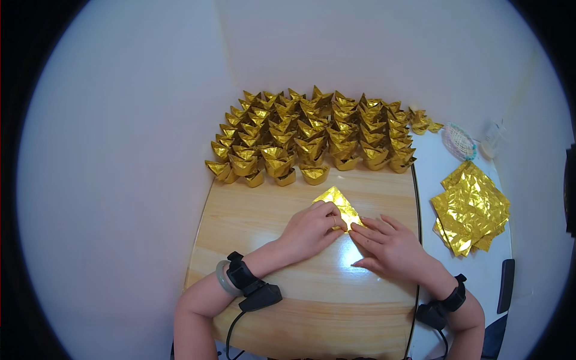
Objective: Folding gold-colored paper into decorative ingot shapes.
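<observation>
A sheet of shiny gold foil paper [337, 199] lies on the wooden table in front of me, one corner pointing away. My left hand [315, 225] rests on its left and near part, fingers bent and pressed together at the near edge; what lies under the fingertips is hidden. My right hand [387, 245] lies flat beside it with the fingers stretched out, the fingertips touching the paper's right near edge. Beyond both hands stand rows of folded gold paper ingots [315, 147], stacked in one another.
To the right, a white surface [429, 198] holds a pile of gold foil sheets [471, 210]. Farther back are a beaded bracelet [461, 143], a clear plastic cup [493, 141] and smaller gold folded pieces [423, 122]. A dark flat object [506, 287] lies at the right edge. Pale walls enclose the table.
</observation>
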`<state>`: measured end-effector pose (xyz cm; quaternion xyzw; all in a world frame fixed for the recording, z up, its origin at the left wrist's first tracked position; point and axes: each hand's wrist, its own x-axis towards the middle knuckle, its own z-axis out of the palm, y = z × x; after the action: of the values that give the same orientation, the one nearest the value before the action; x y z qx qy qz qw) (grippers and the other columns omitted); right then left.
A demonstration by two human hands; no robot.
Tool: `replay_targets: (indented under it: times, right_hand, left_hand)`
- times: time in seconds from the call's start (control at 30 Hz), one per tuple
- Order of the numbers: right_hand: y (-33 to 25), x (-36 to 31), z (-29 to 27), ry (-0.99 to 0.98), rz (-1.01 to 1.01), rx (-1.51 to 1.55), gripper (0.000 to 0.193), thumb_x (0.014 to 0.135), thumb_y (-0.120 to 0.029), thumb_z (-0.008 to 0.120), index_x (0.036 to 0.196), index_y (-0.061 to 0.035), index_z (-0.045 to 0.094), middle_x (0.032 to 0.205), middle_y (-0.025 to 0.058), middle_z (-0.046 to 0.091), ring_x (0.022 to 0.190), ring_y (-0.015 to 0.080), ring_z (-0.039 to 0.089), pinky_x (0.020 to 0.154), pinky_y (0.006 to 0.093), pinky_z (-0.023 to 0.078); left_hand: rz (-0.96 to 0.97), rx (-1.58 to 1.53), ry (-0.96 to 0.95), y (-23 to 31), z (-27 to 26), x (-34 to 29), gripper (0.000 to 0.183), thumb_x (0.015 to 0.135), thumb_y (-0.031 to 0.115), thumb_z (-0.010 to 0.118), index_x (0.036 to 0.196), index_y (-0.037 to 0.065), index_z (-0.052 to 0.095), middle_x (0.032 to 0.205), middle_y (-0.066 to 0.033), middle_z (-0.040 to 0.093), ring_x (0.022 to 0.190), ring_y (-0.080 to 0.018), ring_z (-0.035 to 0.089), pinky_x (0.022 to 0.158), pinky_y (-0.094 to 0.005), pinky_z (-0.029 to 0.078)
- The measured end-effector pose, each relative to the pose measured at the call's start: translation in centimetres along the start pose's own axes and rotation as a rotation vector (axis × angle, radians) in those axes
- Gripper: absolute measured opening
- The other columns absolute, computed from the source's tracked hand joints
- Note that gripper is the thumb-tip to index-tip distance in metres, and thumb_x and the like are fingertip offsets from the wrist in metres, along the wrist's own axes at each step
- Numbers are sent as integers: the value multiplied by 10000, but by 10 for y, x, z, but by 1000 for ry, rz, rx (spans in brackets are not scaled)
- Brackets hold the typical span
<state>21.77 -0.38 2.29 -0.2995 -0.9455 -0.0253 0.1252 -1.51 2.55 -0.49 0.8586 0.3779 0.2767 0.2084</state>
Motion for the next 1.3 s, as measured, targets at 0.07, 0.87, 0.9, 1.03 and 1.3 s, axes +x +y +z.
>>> replay_targets:
  times: [0.07,0.87,0.9,1.03,1.3]
  right_hand:
    - [-3,1,1,17,-3,6,486,839,-421,631,1164,-59,616,1217,90,611,1118,236,562,939,380,442]
    - [26,-8,-21,-58,753,1152,600,776,-97,600,1339,-21,406,1253,104,522,942,183,603,867,313,477]
    - [25,-5,-26,-62,749,1154,600,776,-97,600,1339,-21,406,1253,104,522,942,183,603,867,313,477]
    - [32,-5,-23,11,779,1507,528,781,21,539,1297,-51,459,1275,88,510,974,143,602,892,301,484]
    - [44,-11,-12,-69,260,1045,318,777,50,621,1086,-24,607,1035,75,619,927,193,618,851,294,490]
  left_hand:
    - [57,66,33,3,-3,0,122,788,185,711,890,121,694,959,-30,580,904,-225,561,723,-332,477]
    - [83,28,-82,0,-11,2,228,788,170,692,1015,152,696,1115,-76,549,1073,-286,501,916,-387,418]
    - [78,29,-81,-2,-12,2,228,788,170,692,1015,152,696,1115,-76,549,1073,-286,501,916,-387,418]
    - [130,-60,-150,-16,-12,2,256,788,170,697,1043,151,688,1175,-74,526,1143,-294,463,988,-403,365]
    - [159,-160,-249,-22,-19,3,269,782,139,704,1051,158,710,1240,-63,509,1258,-293,362,1068,-407,291]
